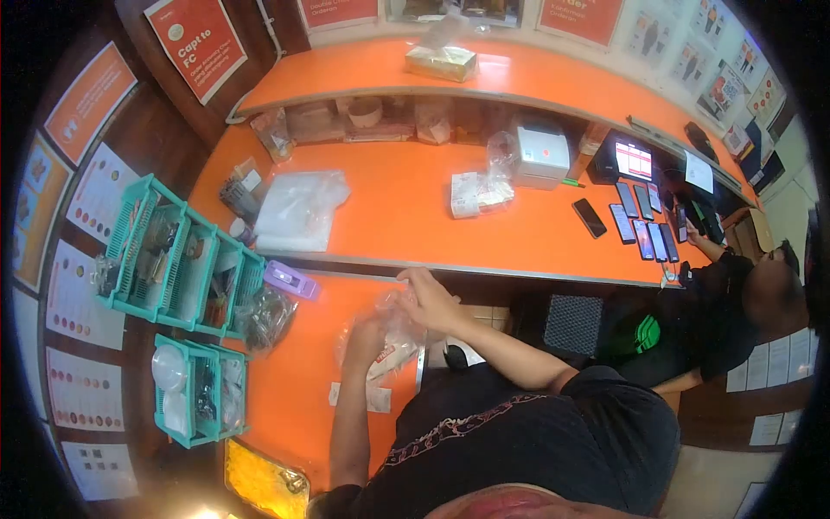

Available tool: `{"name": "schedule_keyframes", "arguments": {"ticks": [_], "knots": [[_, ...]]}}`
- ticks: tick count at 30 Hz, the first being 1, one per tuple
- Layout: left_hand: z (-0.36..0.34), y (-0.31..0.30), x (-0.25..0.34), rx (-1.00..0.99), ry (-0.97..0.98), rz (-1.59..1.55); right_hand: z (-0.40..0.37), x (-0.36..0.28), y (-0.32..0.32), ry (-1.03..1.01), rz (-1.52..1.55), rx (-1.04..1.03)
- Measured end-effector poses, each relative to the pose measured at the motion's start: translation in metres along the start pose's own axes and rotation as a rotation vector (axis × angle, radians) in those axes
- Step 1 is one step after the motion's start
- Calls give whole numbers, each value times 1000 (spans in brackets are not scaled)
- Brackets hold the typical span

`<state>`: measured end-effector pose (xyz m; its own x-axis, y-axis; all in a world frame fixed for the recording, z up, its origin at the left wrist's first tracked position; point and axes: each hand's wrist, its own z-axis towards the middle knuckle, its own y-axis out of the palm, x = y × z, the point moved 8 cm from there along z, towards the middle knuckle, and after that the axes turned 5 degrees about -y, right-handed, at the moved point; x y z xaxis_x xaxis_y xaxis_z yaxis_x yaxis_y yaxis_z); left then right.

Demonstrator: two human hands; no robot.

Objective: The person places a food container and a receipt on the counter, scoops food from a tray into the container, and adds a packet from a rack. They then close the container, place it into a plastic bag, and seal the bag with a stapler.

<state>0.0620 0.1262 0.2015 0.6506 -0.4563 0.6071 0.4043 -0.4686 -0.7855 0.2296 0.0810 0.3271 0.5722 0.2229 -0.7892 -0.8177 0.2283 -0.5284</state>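
Note:
A clear plastic bag (393,320) is between my two hands over the lower orange counter. My left hand (365,339) is closed on its left side, partly behind the clear film. At the bag's upper right, my right hand (425,298) is closed round the gathered plastic. Something white with red print (393,359) shows in the lower part of the bag. A white paper slip (377,399) lies on the counter just below it. The purple device (291,280) and a bundle of clear plastic (267,320) are to the left.
Teal baskets (186,268) stand at the left. On the upper counter (389,212) are plastic sheets (298,208), a wrapped packet (481,194), a white printer (542,156) and several phones (644,238). Another person (726,303) sits at the right.

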Motion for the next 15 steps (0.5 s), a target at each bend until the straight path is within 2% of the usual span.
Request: {"name": "schedule_keyframes", "arguments": {"ticks": [1,2,5,6,7,9,11,13,15], "knots": [[-15,-31,23,82,26,-2,-2,-17,-6,-44,14,29],[-28,-50,37,152,-7,-225,-4,-31,-11,-88,28,56],[-70,-73,84,325,-52,-812,-20,-60,23,-114,675,-232],[-86,-75,101,362,-32,-951,-24,-74,27,-32,742,-319],[-95,-72,99,360,-50,-998,-28,-95,27,51,808,-406],[-111,-66,81,320,-126,-1001,-36,-98,54,136,1029,-569],[-133,-68,51,305,-231,-944,-24,-95,44,154,764,-540],[-158,-77,21,359,-319,-917,-11,-81,38,68,491,-343],[-185,-84,-24,523,-389,-954,-5,-51,44,-114,211,11]]}}
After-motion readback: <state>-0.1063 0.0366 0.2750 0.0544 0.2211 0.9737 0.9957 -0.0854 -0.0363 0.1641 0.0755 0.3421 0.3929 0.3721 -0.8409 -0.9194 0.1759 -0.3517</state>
